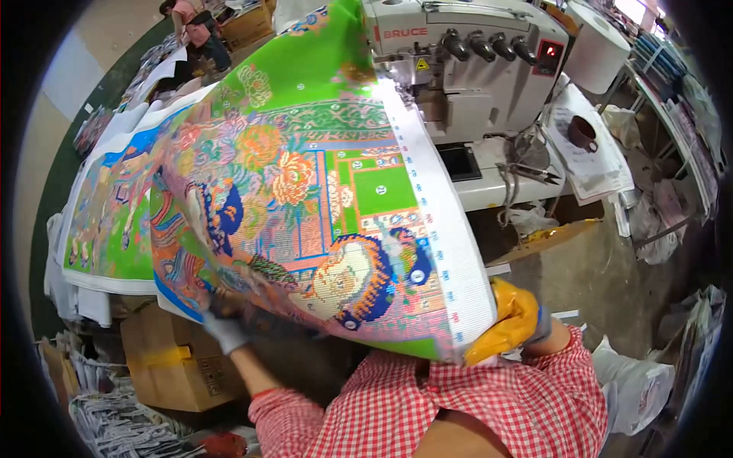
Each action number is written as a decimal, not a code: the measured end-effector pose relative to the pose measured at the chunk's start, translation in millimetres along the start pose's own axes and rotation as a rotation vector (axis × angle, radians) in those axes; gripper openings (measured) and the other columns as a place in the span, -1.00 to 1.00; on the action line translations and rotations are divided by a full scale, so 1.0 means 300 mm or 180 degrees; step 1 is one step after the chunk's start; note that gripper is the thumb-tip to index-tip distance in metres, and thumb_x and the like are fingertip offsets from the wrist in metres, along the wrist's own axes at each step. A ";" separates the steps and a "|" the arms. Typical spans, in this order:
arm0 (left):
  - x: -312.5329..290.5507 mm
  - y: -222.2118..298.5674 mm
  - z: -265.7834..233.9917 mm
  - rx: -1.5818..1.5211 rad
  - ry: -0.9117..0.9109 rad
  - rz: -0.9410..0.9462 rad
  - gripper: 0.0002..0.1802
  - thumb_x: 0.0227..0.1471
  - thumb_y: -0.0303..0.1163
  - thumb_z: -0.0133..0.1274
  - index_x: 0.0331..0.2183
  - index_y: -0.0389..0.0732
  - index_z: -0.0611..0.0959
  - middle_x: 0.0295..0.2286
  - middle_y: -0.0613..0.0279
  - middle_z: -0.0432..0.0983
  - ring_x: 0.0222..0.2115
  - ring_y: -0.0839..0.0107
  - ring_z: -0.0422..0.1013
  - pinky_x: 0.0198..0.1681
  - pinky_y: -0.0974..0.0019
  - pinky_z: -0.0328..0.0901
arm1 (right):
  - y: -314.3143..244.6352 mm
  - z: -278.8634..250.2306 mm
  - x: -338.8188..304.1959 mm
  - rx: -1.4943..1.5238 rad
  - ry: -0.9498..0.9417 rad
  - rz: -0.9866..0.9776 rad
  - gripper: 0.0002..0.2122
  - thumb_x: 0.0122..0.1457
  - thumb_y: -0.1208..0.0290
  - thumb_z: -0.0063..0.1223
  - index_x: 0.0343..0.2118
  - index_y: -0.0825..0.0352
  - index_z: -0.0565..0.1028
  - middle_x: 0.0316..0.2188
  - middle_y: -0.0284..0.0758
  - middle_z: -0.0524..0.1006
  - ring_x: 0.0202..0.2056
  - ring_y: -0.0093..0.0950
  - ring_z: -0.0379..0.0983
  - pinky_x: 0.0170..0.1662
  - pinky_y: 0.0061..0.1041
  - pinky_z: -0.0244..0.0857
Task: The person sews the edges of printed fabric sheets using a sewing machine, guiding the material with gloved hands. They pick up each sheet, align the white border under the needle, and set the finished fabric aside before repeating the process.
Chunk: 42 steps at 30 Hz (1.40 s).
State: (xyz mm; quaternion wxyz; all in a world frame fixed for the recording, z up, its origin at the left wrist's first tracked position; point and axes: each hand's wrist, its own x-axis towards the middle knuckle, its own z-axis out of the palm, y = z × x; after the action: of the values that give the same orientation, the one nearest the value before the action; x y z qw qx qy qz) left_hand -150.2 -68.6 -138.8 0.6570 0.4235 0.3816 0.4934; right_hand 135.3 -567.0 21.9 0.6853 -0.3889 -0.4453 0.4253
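A large printed cross-stitch canvas (382,191), with flowers and figures on bright green and a white margin, spreads across the middle, lifted and curved. My right hand (508,320), in a yellow-orange glove, is closed on its near right corner. At the canvas's near left edge is my left hand (221,320) in a grey glove; blur and cloth hide its fingers. Beyond the canvas stands a white overlock sewing machine (489,84), the white margin running beside its needle area. More printed canvas (107,221) drapes over the table on the left.
Thread snips (538,174) lie on the machine bed. A brown cup-like object (582,133) rests on papers at right, near a large white thread cone (595,46). Below left sit a cardboard box (172,355) and stacked cloth (122,427). Another person (200,30) bends at the far left.
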 end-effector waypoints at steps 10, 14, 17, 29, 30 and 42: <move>-0.263 0.112 0.299 0.0003 -0.0260 -0.0441 -0.62 0.03 -0.02 -0.27 -0.23 -0.06 0.40 -0.30 0.20 0.35 -0.26 0.35 0.26 -0.13 0.26 0.14 | 0.063 0.123 0.031 0.0700 -0.0264 0.0476 -0.66 -0.13 0.41 0.19 -0.26 0.39 0.43 -0.37 -0.30 0.49 -0.34 -0.50 0.42 -0.31 -0.61 0.28; -0.021 -0.037 0.285 -0.0149 -0.1464 -0.0628 -0.56 0.05 -0.07 -0.29 -0.07 -0.07 0.30 -0.14 0.18 0.26 -0.11 0.31 0.18 -0.02 0.27 0.03 | 0.167 0.113 -0.036 0.0487 0.0341 0.0612 -0.59 -0.12 0.36 0.19 -0.19 0.40 0.37 -0.30 -0.28 0.46 -0.28 -0.45 0.41 -0.23 -0.63 0.26; 0.086 -0.124 0.100 -0.0711 -0.2350 -0.0831 -0.51 0.05 -0.11 -0.30 -0.02 -0.17 0.25 -0.09 0.18 0.22 -0.10 0.32 0.16 0.00 0.32 0.00 | 0.171 0.089 -0.026 -0.0695 0.0081 0.0700 -0.61 -0.06 0.32 0.13 -0.17 0.39 0.36 -0.27 -0.23 0.46 -0.24 -0.48 0.40 -0.18 -0.55 0.24; -0.289 0.631 0.274 0.2336 0.0643 0.1791 -0.48 -0.02 -0.23 -0.04 -0.13 -0.46 0.34 -0.21 0.09 0.30 -0.27 0.39 0.26 -0.14 0.37 0.17 | 0.001 0.051 0.119 -0.1471 -0.0489 -0.0252 -0.71 -0.14 0.27 0.19 -0.35 0.33 0.49 -0.42 -0.24 0.47 -0.45 -0.33 0.40 -0.36 -0.51 0.28; -0.244 0.618 0.263 0.2814 0.1085 0.1810 -0.43 -0.04 -0.20 -0.02 -0.13 -0.48 0.33 -0.21 0.11 0.30 -0.26 0.39 0.25 -0.15 0.38 0.17 | 0.004 0.043 0.128 -0.1453 -0.0487 -0.0257 -0.71 -0.14 0.27 0.19 -0.35 0.33 0.49 -0.42 -0.24 0.47 -0.45 -0.33 0.40 -0.36 -0.51 0.28; 0.204 0.487 0.510 0.4272 0.0369 0.2273 -0.50 -0.04 -0.16 -0.06 -0.22 -0.43 0.43 -0.26 -0.11 0.38 -0.26 0.20 0.32 -0.22 0.33 0.21 | 0.043 -0.161 0.281 -0.1881 0.0187 -0.0333 -0.80 -0.04 0.39 0.09 -0.31 0.29 0.50 -0.43 -0.28 0.52 -0.45 -0.48 0.45 -0.41 -0.58 0.28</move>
State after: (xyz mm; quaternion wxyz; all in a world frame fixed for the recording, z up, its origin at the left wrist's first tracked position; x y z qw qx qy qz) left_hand -43.4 -14.1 46.1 0.0381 0.8032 0.4735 0.3596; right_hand 198.1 -491.8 19.0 0.5761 -0.5601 -0.5491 0.2299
